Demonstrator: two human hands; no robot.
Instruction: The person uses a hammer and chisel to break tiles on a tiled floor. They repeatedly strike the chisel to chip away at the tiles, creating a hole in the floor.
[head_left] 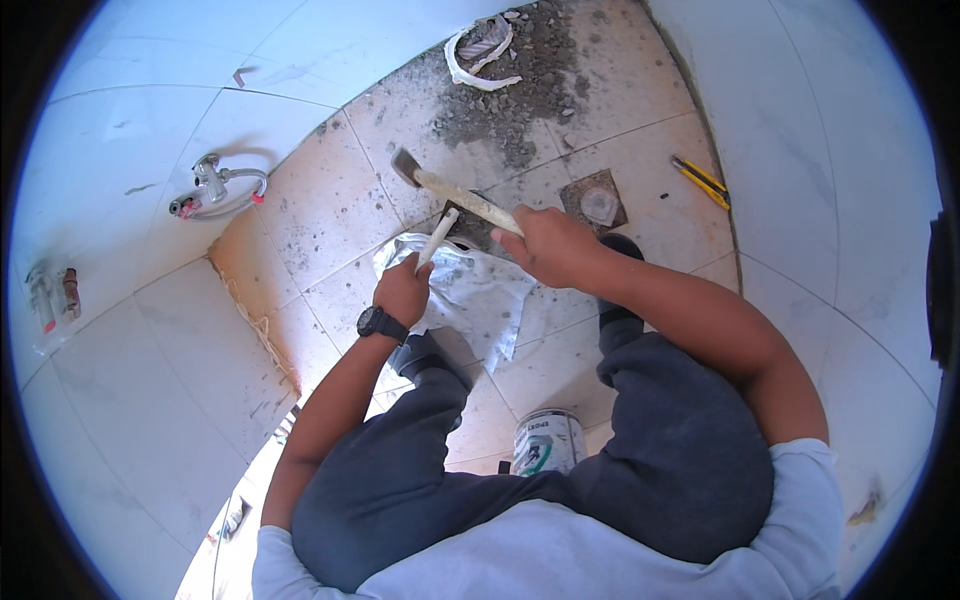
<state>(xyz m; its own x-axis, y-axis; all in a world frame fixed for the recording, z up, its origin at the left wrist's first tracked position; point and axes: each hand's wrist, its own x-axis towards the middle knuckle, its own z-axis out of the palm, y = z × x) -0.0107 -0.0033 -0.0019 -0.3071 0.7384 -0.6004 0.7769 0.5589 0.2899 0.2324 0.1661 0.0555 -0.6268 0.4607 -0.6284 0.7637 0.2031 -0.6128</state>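
Observation:
My right hand is closed around the pale handle of a hammer. Its dark metal head points to the far left, above the floor tiles. In my left hand, with a black watch on the wrist, is a short pale rod-like tool; its exact kind is unclear. The rod's far end lies just below the hammer handle, by a dark patch in the floor. Beneath my left hand a crumpled white plastic sheet spreads over the tiles, partly hidden.
Grey rubble and a white curved strip lie at the far wall. A square drain and a yellow utility knife are to the right. A tap with hose juts from the left wall. A paint can stands between my legs.

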